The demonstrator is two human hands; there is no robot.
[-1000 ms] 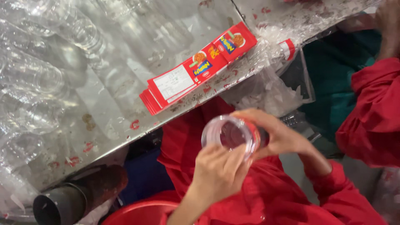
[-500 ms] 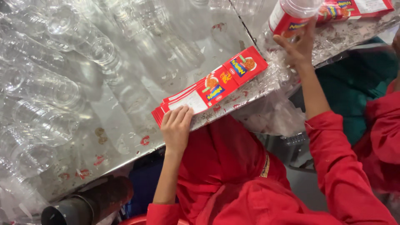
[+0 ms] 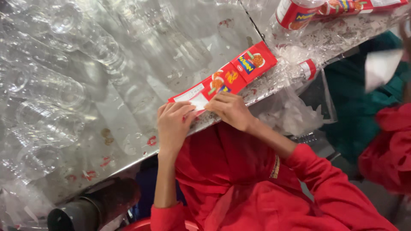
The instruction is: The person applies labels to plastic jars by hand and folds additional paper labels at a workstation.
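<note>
Shiny metal sheeting forms the worktop [image 3: 128,115], scuffed and dotted with red flecks, and rows of clear plastic jars [image 3: 51,98] are crowded over its left and upper parts. A strip of red printed labels [image 3: 229,77] lies flat near the front edge, running diagonally up to the right. At its lower, white end the left hand [image 3: 173,124] is laid with fingers curled down over the corner, and the right hand [image 3: 231,110] is set just beside it, fingertips pinched narrowly on the same white end. Both hands are thus closed on the strip, touching or nearly touching one another; whether a single label has been lifted free cannot be told. Crumpled clear film [image 3: 295,115] hangs off the worktop edge to the right, and a red-labelled jar [image 3: 295,13] stands at the top edge with further labels beside it. A red sleeve of another person [image 3: 387,149] is seen at the far right.

The step in hand is judged to be the separating of one label from the strip. It would be done well if the stack were pinned flat by the left hand while only the top sheet was pinched by the right, so that creasing and double picks are avoided.
</note>
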